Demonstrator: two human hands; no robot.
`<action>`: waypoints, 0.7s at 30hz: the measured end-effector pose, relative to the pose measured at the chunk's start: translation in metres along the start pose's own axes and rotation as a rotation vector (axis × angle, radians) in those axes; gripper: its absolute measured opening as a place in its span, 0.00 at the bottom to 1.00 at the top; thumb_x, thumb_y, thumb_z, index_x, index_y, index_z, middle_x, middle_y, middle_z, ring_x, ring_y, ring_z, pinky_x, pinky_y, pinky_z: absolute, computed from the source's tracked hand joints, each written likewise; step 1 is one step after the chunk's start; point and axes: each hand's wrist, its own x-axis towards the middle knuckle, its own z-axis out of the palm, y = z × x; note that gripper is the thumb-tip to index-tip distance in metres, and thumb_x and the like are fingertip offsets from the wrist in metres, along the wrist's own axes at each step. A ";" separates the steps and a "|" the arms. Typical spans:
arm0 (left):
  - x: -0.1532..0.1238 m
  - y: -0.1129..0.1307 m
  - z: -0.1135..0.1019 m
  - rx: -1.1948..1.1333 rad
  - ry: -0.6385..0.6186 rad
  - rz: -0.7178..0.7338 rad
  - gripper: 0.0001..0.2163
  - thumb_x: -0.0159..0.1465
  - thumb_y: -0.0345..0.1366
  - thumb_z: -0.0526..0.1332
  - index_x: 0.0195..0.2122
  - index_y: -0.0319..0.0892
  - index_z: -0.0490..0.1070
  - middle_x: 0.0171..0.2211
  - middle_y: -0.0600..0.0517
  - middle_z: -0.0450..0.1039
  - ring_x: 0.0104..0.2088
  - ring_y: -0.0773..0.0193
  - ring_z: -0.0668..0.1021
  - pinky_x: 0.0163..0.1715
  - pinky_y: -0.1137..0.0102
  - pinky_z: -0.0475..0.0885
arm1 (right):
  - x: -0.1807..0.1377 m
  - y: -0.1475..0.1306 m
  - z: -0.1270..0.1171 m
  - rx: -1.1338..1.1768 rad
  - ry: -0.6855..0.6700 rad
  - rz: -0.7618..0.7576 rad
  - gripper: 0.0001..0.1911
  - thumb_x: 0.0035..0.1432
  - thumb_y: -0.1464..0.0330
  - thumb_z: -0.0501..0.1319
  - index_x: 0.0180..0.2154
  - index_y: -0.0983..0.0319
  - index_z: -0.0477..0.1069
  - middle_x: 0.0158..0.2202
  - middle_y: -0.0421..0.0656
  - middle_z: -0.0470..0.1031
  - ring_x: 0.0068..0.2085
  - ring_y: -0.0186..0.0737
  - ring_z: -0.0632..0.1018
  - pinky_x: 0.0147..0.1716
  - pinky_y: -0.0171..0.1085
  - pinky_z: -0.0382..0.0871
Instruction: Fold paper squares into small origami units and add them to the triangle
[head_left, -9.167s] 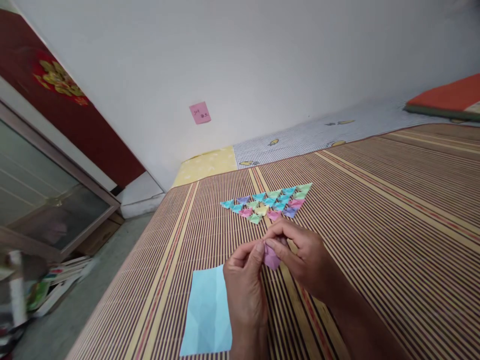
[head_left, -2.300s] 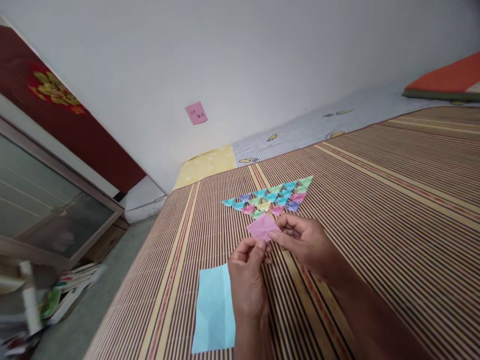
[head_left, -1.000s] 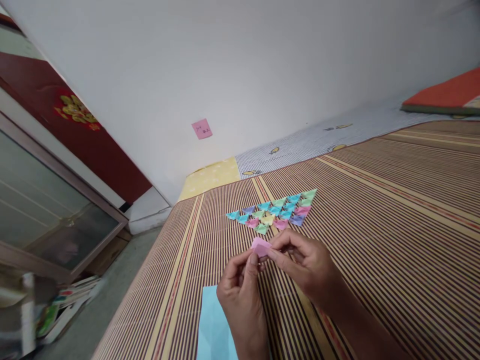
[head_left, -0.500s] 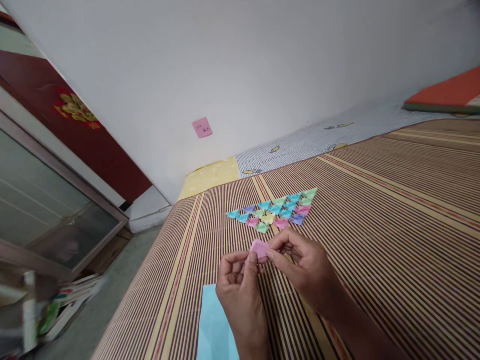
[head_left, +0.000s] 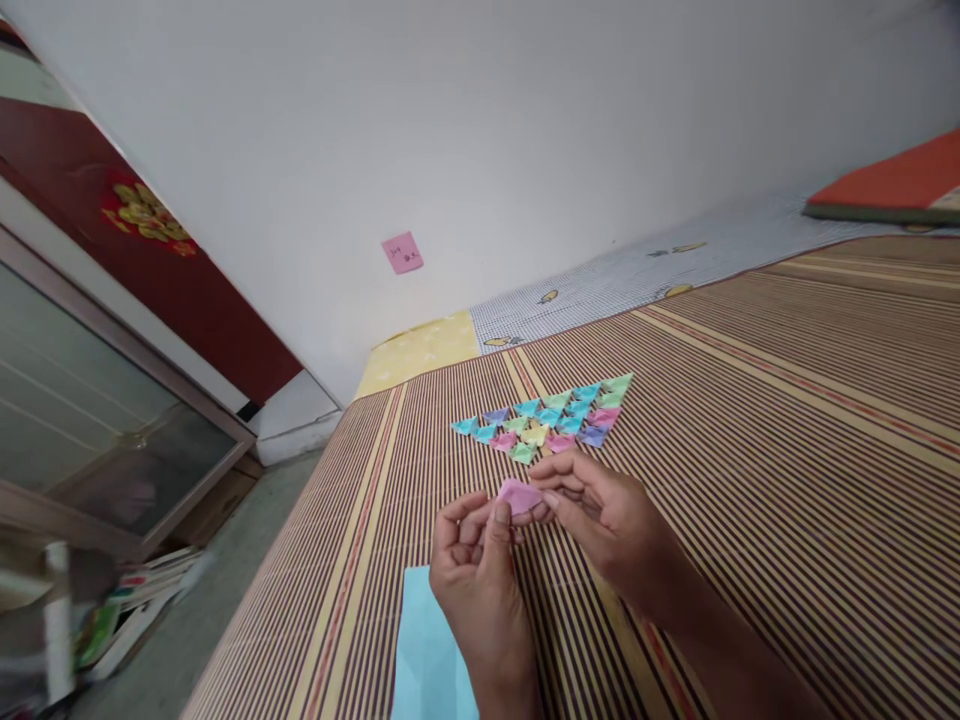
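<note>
A small piece of folded pink paper (head_left: 517,495) is held up between both hands over the striped mat. My left hand (head_left: 480,570) pinches its lower left side, thumb on top. At its right corner, the thumb and fingertips of my right hand (head_left: 592,505) close on the paper. Just beyond the hands, several small folded paper pieces (head_left: 551,416) in blue, green, pink, yellow and purple lie in rows that form a triangle. Partly under my left hand and wrist is a light blue sheet of paper (head_left: 427,650).
The striped mat (head_left: 787,450) covers the bed-like surface, with patterned cloth (head_left: 585,295) along the wall. A pink note (head_left: 403,252) is stuck on the wall. An orange folded item (head_left: 892,180) lies far right. Books and papers (head_left: 124,610) sit low at left.
The right thumb and fingers have shifted slightly along the pink paper's right edge, and the paper now looks flatter and more pointed there. The left hand keeps its pinch.
</note>
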 end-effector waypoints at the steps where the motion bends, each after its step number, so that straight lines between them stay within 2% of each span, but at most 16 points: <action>1: 0.000 0.001 0.000 0.013 -0.005 0.004 0.16 0.55 0.38 0.74 0.40 0.42 0.71 0.29 0.53 0.79 0.31 0.63 0.83 0.32 0.73 0.77 | 0.000 -0.002 -0.001 -0.002 -0.023 0.020 0.07 0.65 0.69 0.61 0.44 0.60 0.73 0.40 0.45 0.80 0.42 0.42 0.83 0.43 0.38 0.79; 4: -0.001 0.003 0.002 0.087 -0.074 0.009 0.15 0.55 0.39 0.74 0.39 0.41 0.72 0.30 0.51 0.80 0.32 0.62 0.83 0.33 0.72 0.77 | 0.001 -0.007 -0.002 -0.039 -0.079 0.074 0.07 0.64 0.65 0.64 0.42 0.61 0.76 0.36 0.43 0.81 0.39 0.41 0.82 0.39 0.37 0.77; 7: -0.001 0.005 0.004 0.122 -0.132 -0.018 0.16 0.54 0.40 0.74 0.39 0.40 0.73 0.30 0.50 0.80 0.33 0.61 0.83 0.35 0.70 0.77 | 0.001 -0.007 0.001 -0.068 -0.017 0.040 0.08 0.65 0.64 0.63 0.36 0.61 0.77 0.31 0.41 0.78 0.34 0.39 0.79 0.35 0.35 0.74; 10: -0.001 0.003 0.004 0.117 -0.178 -0.065 0.13 0.55 0.40 0.73 0.37 0.39 0.76 0.31 0.49 0.80 0.34 0.61 0.82 0.36 0.70 0.76 | 0.000 -0.006 0.003 -0.020 0.023 0.008 0.09 0.66 0.66 0.61 0.35 0.60 0.77 0.30 0.40 0.77 0.33 0.38 0.78 0.35 0.35 0.73; 14: 0.000 -0.003 0.000 0.094 -0.274 -0.076 0.08 0.60 0.40 0.70 0.32 0.40 0.77 0.26 0.53 0.77 0.29 0.66 0.78 0.33 0.73 0.73 | 0.000 -0.012 0.003 -0.001 0.039 -0.006 0.09 0.66 0.67 0.61 0.34 0.61 0.77 0.28 0.40 0.75 0.30 0.37 0.76 0.31 0.34 0.71; 18: -0.001 -0.003 -0.002 0.071 -0.294 -0.070 0.09 0.61 0.40 0.69 0.30 0.41 0.76 0.27 0.54 0.76 0.30 0.66 0.76 0.34 0.73 0.71 | 0.000 -0.017 0.001 0.005 -0.005 0.014 0.10 0.66 0.66 0.61 0.33 0.61 0.76 0.27 0.39 0.74 0.30 0.38 0.76 0.32 0.35 0.71; 21: -0.002 0.002 -0.002 0.071 -0.370 -0.101 0.10 0.62 0.41 0.68 0.29 0.41 0.75 0.27 0.54 0.74 0.30 0.67 0.75 0.34 0.73 0.70 | 0.001 -0.015 -0.003 0.019 -0.008 0.011 0.11 0.66 0.64 0.61 0.32 0.61 0.74 0.26 0.38 0.72 0.29 0.37 0.74 0.31 0.34 0.69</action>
